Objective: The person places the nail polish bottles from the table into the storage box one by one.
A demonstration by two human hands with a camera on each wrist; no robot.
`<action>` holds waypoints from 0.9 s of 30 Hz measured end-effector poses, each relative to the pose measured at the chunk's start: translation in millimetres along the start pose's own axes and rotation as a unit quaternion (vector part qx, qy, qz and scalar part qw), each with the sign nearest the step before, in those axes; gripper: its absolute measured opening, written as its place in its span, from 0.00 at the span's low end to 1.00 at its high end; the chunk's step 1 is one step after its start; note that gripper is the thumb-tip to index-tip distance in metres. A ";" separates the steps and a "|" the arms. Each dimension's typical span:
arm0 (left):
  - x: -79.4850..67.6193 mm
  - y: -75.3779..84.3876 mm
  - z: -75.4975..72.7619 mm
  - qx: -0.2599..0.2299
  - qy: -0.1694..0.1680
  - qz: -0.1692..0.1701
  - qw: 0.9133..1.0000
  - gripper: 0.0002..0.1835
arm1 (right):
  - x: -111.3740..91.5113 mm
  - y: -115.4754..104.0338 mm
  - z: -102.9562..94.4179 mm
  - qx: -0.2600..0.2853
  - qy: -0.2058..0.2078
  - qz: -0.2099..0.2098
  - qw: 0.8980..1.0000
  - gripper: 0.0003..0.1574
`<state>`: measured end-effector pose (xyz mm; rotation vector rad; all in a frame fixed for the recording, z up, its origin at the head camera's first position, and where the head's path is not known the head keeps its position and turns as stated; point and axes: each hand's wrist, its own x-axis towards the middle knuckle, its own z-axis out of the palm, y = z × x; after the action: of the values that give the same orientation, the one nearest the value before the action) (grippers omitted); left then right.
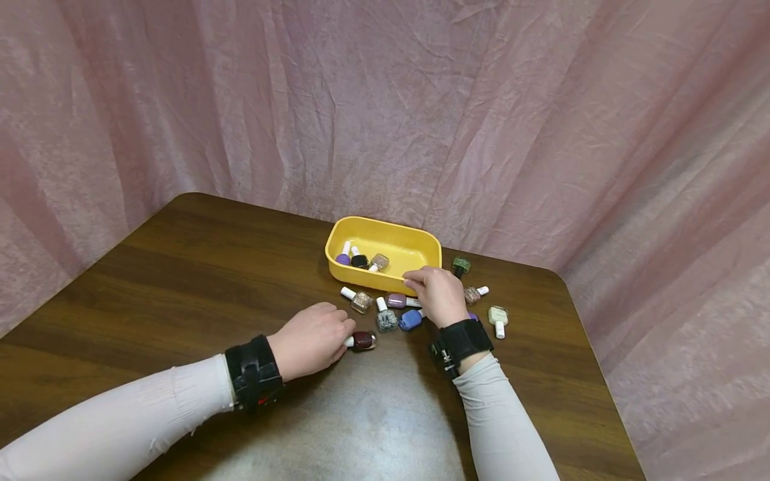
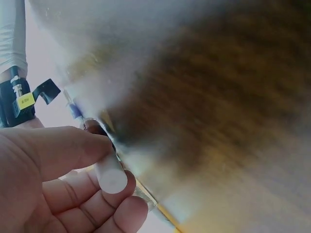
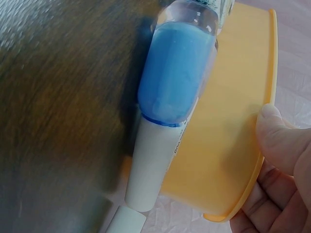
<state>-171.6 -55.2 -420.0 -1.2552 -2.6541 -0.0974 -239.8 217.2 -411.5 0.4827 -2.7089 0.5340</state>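
Note:
My left hand [image 1: 315, 339] pinches the white cap [image 2: 112, 178] of a dark red nail polish bottle [image 1: 363, 341] between thumb and fingers. The bottle lies on its side, low over the table, its glass end pointing right. At the near right rim of a yellow plastic bin [image 1: 349, 274], my right hand [image 1: 442, 295] holds the edge, thumb against the outer wall and fingers over the other side. Close below that hand, a blue nail polish bottle [image 3: 175, 73] with a white cap lies in front of the bin. Inside the bin are three bottles: purple [image 1: 343, 259], black [image 1: 359, 261] and glittery beige [image 1: 380, 261].
Before the bin lie a gold glitter bottle [image 1: 361, 302], a mauve one [image 1: 396, 300] and a silver glitter one [image 1: 387, 321]. To the right are dark green [image 1: 461, 264], brown glitter [image 1: 472, 295] and pale green [image 1: 498, 315] bottles. A pink curtain [image 1: 385, 120] hangs behind the table.

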 end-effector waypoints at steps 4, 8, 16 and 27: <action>0.3 0.3 -3.1 0.004 0.000 0.008 1.000 0.10 | 0.1 0.1 0.0 0.001 -0.001 0.002 1.000 0.11; 0.7 0.7 -4.6 0.007 -0.001 0.013 1.000 0.08 | 0.3 -0.4 -0.1 0.003 -0.001 0.004 1.000 0.11; 1.2 0.7 -1.9 0.013 0.011 0.023 1.000 0.08 | 0.3 -0.4 0.2 0.003 -0.004 0.005 1.000 0.11; 5.3 -3.0 -9.7 0.004 0.040 0.004 0.999 0.13 | -0.3 1.3 0.7 -0.001 -0.001 -0.001 1.000 0.11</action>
<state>-175.7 -54.5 -409.3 -1.2340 -2.5785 -0.1330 -240.2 218.1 -412.7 0.4862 -2.7092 0.5306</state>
